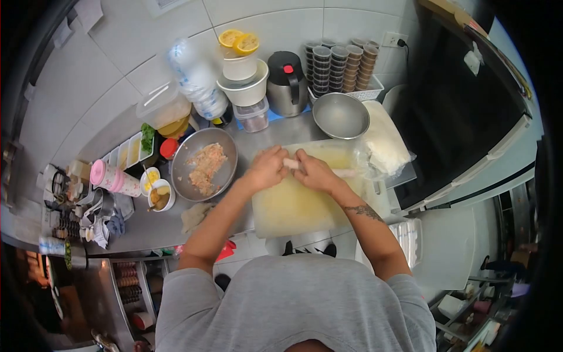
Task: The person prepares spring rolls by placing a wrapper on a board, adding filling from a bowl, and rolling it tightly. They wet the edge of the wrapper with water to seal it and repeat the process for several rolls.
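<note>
Over the upper part of a yellowish cutting board (299, 208), my left hand (268, 169) and my right hand (314, 170) are close together. Both have their fingers closed on a short pale roll (291, 163), one hand at each end. Another pale strip (345, 173) lies on the board just right of my right hand. Left of my left hand, a large metal bowl (226, 179) holds a pinkish chopped filling (206, 167). A plastic bag with white sheets (384, 141) lies at the board's upper right.
An empty metal bowl (341, 115) stands behind the board, beside a steel jug (287, 85). Stacked sauce cups (339, 66) are at the back. Small bowls (160, 195), a pink bottle (114, 178) and a cloth (196, 216) are on the left. A dark appliance door (457, 111) rises at right.
</note>
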Available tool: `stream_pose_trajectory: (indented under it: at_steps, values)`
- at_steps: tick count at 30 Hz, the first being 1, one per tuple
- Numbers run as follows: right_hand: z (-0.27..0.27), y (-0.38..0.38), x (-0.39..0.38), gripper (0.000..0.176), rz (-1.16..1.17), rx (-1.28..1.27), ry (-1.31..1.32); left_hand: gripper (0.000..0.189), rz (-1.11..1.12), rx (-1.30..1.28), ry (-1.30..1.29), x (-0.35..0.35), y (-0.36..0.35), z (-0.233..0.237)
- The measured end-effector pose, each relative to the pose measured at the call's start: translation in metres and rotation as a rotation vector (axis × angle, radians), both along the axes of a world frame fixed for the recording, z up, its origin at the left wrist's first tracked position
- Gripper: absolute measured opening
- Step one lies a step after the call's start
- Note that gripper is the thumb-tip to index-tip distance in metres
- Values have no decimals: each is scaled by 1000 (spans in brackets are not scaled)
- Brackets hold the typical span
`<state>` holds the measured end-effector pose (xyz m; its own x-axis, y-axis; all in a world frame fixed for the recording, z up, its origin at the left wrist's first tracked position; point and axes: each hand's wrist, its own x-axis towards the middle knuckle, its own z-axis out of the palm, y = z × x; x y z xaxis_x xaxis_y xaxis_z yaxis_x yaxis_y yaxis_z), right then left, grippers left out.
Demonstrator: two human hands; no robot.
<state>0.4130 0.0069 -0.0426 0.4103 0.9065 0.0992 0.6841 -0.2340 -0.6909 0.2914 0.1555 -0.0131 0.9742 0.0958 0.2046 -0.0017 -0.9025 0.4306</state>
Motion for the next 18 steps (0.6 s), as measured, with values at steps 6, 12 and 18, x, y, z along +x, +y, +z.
stream_pose_trajectory:
  at_steps: [6,12,18]
  values:
    - [57,-13,10,27,-145,475,265,23,-102,-203,-257,31,-38,111]
    - [93,-36,19,18,-230,598,672,27,-133,-60,-410,44,-67,136]
    - [72,-35,29,14,-233,752,798,32,-130,145,-459,54,-97,113]
